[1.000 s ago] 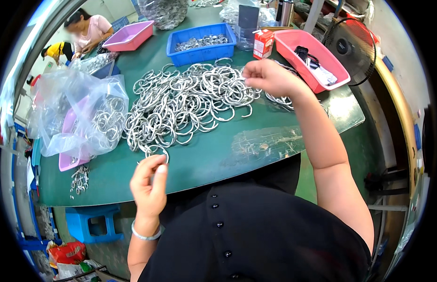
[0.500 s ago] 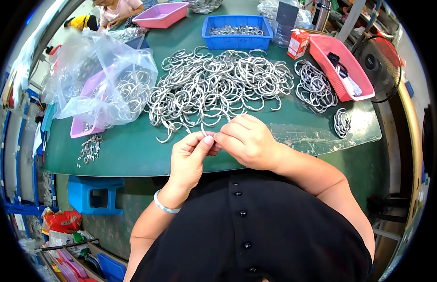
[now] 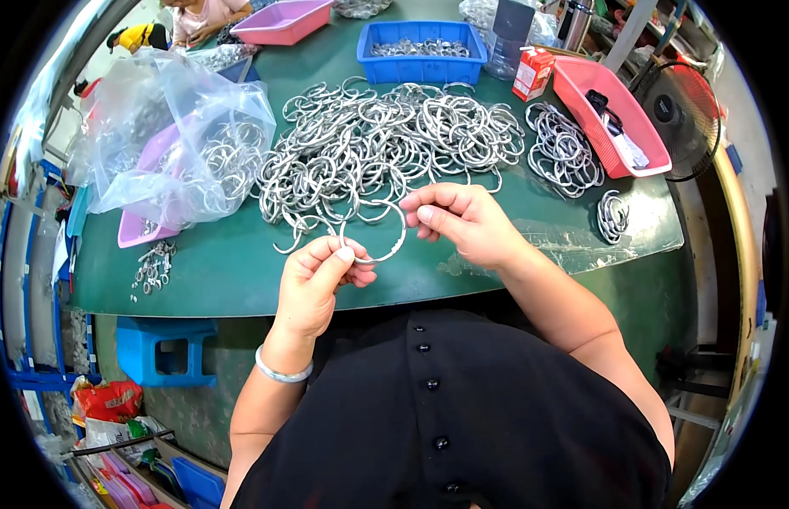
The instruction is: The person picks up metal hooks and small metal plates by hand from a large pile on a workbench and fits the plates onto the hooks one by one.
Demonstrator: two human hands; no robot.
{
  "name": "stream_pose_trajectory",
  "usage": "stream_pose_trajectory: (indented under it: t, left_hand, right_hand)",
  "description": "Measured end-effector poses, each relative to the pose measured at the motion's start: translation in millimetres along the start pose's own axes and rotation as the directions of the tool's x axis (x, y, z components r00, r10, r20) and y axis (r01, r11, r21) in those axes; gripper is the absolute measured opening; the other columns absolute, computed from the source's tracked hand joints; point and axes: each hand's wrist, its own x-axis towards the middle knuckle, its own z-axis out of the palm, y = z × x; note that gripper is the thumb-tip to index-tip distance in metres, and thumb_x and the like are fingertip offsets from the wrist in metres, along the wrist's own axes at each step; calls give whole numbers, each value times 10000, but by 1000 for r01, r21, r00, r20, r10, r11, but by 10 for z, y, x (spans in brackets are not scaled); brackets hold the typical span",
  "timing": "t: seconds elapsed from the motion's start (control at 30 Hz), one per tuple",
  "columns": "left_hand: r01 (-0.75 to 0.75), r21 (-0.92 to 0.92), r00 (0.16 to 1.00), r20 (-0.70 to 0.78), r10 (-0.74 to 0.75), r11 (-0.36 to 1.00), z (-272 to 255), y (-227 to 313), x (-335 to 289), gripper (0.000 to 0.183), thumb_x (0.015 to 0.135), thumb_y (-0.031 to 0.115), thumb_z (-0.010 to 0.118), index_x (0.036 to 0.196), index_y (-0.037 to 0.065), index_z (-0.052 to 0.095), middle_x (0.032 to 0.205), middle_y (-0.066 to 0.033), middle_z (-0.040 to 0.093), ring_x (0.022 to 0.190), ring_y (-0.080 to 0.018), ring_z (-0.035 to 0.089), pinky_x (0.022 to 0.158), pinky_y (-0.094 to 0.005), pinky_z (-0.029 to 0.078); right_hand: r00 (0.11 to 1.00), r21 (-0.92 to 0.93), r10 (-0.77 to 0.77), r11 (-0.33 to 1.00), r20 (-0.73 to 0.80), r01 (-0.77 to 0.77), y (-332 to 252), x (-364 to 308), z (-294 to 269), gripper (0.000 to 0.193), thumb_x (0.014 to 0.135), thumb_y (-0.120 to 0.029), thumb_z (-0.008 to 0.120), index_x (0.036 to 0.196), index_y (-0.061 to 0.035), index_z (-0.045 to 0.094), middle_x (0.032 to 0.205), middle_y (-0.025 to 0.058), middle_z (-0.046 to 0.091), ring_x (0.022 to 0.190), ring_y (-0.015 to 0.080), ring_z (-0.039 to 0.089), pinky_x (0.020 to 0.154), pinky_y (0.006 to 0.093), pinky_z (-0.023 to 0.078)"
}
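A silver metal bangle (image 3: 402,238) is pinched at its lower left between the thumb and fingers of my left hand (image 3: 314,284). My right hand (image 3: 471,222) hovers at the bangle's right side, fingers loosely bent and apart; whether a fingertip still touches the ring is hard to tell. Just beyond both hands spreads a large heap of similar silver bangles (image 3: 386,140) on the green table (image 3: 242,284). To the right lie a smaller bundle of bangles (image 3: 564,153) and a small stacked group of them (image 3: 612,217).
A blue tray (image 3: 422,71) of small metal parts stands behind the heap. At right are a pink basket (image 3: 573,106), a red carton (image 3: 532,76) and a fan (image 3: 679,119). Left, a clear plastic bag (image 3: 148,106) covers a purple tray (image 3: 140,233); small rings (image 3: 153,273) lie nearby. Another person (image 3: 209,15) sits far left.
My hands have moved apart, the left going left and the right moving away to the right. The bangle, mostly covered by my fingers before, now shows as a full round in my left hand.
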Motion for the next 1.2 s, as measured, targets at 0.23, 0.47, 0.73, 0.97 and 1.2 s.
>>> stream_pose_trajectory:
  t: [0.23, 0.47, 0.73, 0.97, 1.2]
  left_hand:
    - [69, -74, 998, -7, -70, 995, -30, -14, 12, 162, 856, 140, 475, 833, 16, 577, 725, -61, 601, 631, -141, 583, 611, -259, 479]
    - [78, -123, 996, -43, -84, 989, -65, -37, 36, 174, 858, 139, 478, 884, 3, 584, 719, -60, 600, 616, -137, 582, 593, -259, 483]
    - [71, -146, 996, -47, -79, 987, -46, -4, 18, 177, 860, 141, 481, 885, -2, 583, 705, -58, 595, 605, -135, 579, 583, -254, 482]
    - [69, -134, 996, -50, -76, 989, -43, 9, 5, 177, 860, 152, 494, 885, 1, 584, 708, -55, 597, 604, -133, 578, 585, -256, 482]
    - [6, -56, 1000, -19, -7, 998, -53, -21, 2, 187, 867, 132, 484, 945, -6, 584, 749, -54, 596, 647, -130, 577, 618, -250, 477]
  right_hand:
    - [998, 73, 38, 996, 54, -42, -4, -9, 0, 185, 828, -58, 508, 990, -15, 586, 824, 19, 605, 674, 64, 523, 631, 206, 442]
    - [997, 115, 43, 992, 67, -51, -24, -16, 10, 174, 823, -55, 518, 977, -11, 587, 827, 29, 606, 675, 64, 528, 627, 203, 445]
    - [995, 132, 97, 986, 16, -98, -18, -21, 51, 171, 787, -70, 587, 944, -2, 588, 750, 21, 603, 623, 66, 533, 582, 203, 446]
    - [994, 134, 106, 985, 0, -105, -11, -6, 101, 173, 739, -40, 641, 887, 2, 562, 718, 20, 577, 624, 63, 535, 560, 197, 438]
    - [1000, 118, 17, 993, -11, -15, 36, 5, 115, 184, 727, 6, 636, 880, -15, 538, 763, 21, 573, 676, 69, 550, 605, 199, 455]
